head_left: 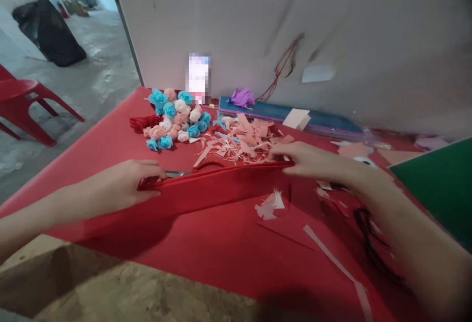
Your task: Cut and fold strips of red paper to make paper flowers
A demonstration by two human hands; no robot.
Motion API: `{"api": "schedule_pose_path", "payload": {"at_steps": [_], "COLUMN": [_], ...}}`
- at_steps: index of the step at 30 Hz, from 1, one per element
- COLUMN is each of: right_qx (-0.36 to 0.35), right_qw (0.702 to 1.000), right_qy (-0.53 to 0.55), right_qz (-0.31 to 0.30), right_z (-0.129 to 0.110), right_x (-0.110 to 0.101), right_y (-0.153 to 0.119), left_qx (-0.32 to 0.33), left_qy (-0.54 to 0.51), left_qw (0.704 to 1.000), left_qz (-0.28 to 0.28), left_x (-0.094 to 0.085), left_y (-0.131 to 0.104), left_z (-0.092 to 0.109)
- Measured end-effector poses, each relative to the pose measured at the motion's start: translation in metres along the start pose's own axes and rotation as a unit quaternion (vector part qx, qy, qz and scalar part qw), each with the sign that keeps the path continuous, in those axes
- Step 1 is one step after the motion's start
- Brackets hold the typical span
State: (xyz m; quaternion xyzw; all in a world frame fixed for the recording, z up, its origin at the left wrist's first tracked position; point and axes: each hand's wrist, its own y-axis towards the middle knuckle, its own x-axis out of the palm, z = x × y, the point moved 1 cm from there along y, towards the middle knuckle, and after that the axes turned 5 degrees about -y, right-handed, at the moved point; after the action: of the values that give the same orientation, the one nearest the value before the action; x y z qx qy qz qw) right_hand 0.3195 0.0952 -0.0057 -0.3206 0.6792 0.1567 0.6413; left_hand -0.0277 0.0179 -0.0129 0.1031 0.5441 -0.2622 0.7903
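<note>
A long folded strip of red paper (217, 187) stretches between my two hands, just above the red tabletop (206, 258). Its left end is gripped by my left hand (138, 182), fingers closed round it. My right hand (291, 157) pinches the upper right end between thumb and fingers. Behind the strip lies a pair of scissors (208, 165), partly hidden by the paper. Close to my right hand is a heap of pink paper scraps (247, 137). A few pale scraps (272, 205) rest in front of the strip.
Blue, pink and white paper flowers (169, 110) are bunched at the back left, beside red ones (144, 123). A blurred bright upright rectangle (199, 73) stands against the wall. A dark blue flat case (287, 113) runs along the back. A green board (438, 184) is at right.
</note>
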Motion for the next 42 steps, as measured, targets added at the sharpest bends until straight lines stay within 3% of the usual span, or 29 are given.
{"api": "schedule_pose_path", "payload": {"at_steps": [3,4,6,10,11,15,17,20,24,27,33,42], "right_qx": [0.017,0.031,0.079,0.177,0.191,0.246,0.269,0.297,0.325,0.330,0.312,0.316], "right_qw": [0.972,0.948,0.911,0.914,0.916,0.907,0.899,0.878,0.823,0.768,0.671,0.564], "right_qy": [-0.121,-0.167,-0.215,-0.137,-0.113,-0.014,0.053,0.169,0.331,0.441,0.609,0.738], "right_qz": [0.203,0.269,0.344,0.337,0.335,0.342,0.342,0.335,0.328,0.328,0.286,0.195], "right_z": [-0.018,-0.024,-0.034,-0.032,-0.029,-0.006,0.006,0.022,0.027,0.020,0.006,-0.012], "right_x": [-0.007,-0.004,0.010,0.052,0.061,0.079,0.083,0.091,0.106,0.109,0.097,0.086], "right_y": [-0.027,-0.035,-0.047,-0.060,-0.063,-0.077,-0.081,-0.080,-0.075,-0.074,-0.077,-0.076], "left_qx": [0.040,0.068,0.109,0.118,0.120,0.143,0.192,0.259,0.235,0.216,0.191,0.182], "left_qy": [0.111,0.152,0.219,0.240,0.230,0.201,0.195,0.159,0.124,0.110,0.086,0.106], "left_qw": [0.992,0.983,0.965,0.963,0.965,0.969,0.961,0.952,0.964,0.970,0.978,0.977], "left_qz": [0.047,0.081,0.090,-0.043,-0.052,0.001,0.031,0.024,-0.018,-0.029,0.013,0.043], "left_x": [-0.001,0.004,0.023,0.069,0.075,0.076,0.073,0.075,0.087,0.090,0.088,0.094], "left_y": [-0.025,-0.032,-0.042,-0.045,-0.044,-0.033,-0.023,-0.004,0.017,0.019,0.013,0.010], "left_z": [0.020,0.026,0.036,0.048,0.051,0.057,0.054,0.043,0.024,0.017,0.016,0.012]}}
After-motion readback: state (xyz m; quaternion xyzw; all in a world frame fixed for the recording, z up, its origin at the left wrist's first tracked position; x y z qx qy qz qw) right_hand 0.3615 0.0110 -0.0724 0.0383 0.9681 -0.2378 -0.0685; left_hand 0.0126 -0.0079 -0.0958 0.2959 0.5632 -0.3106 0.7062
